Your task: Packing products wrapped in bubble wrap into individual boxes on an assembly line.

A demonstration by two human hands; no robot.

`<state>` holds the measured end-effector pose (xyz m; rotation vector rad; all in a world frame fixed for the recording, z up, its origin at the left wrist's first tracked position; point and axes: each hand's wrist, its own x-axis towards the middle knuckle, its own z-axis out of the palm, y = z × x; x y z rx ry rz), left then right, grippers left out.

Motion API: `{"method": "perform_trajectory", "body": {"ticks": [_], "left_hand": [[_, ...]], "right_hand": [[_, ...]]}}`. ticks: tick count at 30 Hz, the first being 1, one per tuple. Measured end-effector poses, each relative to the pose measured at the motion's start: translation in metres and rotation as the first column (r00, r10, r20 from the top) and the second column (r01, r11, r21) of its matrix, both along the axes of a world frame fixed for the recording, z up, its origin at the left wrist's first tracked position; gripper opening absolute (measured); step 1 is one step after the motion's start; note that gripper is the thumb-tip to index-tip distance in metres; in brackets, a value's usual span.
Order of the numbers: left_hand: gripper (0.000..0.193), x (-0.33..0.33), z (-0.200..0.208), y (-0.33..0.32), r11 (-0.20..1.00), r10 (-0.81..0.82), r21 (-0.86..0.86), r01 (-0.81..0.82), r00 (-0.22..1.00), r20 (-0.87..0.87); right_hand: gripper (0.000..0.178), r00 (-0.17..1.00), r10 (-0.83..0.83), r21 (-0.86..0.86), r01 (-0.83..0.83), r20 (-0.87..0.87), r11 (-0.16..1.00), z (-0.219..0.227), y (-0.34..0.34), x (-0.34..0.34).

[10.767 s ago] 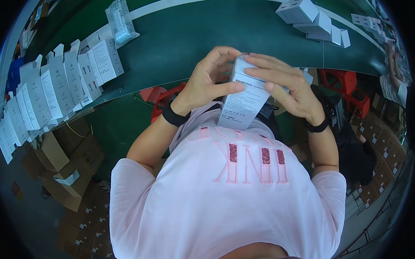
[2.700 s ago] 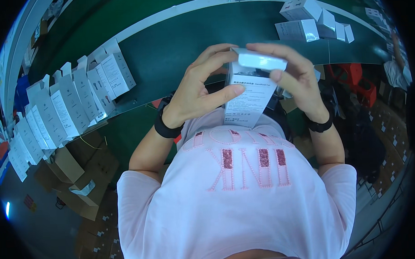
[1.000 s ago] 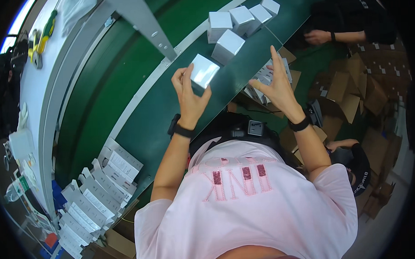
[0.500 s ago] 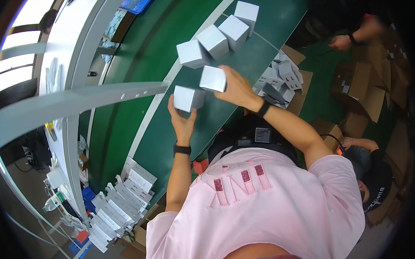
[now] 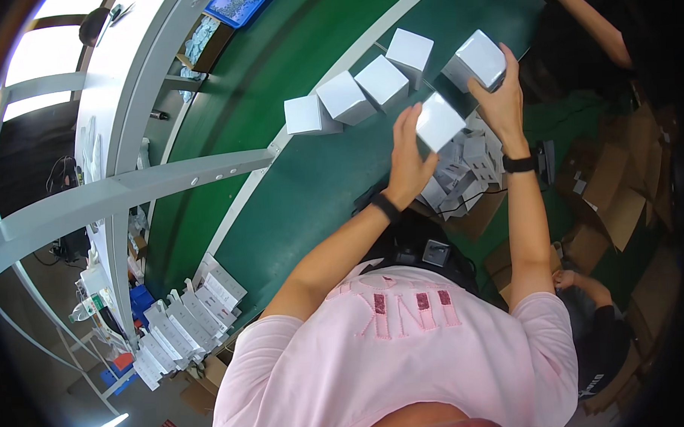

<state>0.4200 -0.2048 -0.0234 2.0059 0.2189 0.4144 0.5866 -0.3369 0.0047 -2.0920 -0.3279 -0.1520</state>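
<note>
My right hand is closed round a white box at the right end of the green worktop, thumb and fingers on its sides. A second white box is in my left hand, just nearer to me, with the fingers along its left side and the thumb below. Its underside is hidden, so I cannot tell whether it touches the worktop. Several like white boxes stand in a slanting row along the far edge of the worktop, left of my hands.
Past the worktop's right edge lies a carton of folded white card pieces. Flat white cartons are stacked at the lower left. A grey metal frame bar crosses at left. Other people's arms and brown cartons are at right.
Both hands have moved to the right, each with a white box. The right hand's box is now at the right end of the worktop, beyond the row.
</note>
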Motion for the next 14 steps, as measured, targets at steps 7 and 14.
{"method": "perform_trajectory", "body": {"ticks": [7,14], "left_hand": [[0.088,0.048,-0.024,-0.02,0.975,0.222,0.001,-0.222,0.974,-0.051],[0.103,-0.037,-0.01,-0.003,0.977,0.205,-0.072,-0.203,0.979,0.017]], "right_hand": [[0.082,0.912,0.341,0.131,-0.318,-0.227,0.939,-0.038,-0.01,0.04],[0.107,0.959,0.272,0.144,-0.259,-0.081,0.955,-0.069,-0.019,0.031]]}}
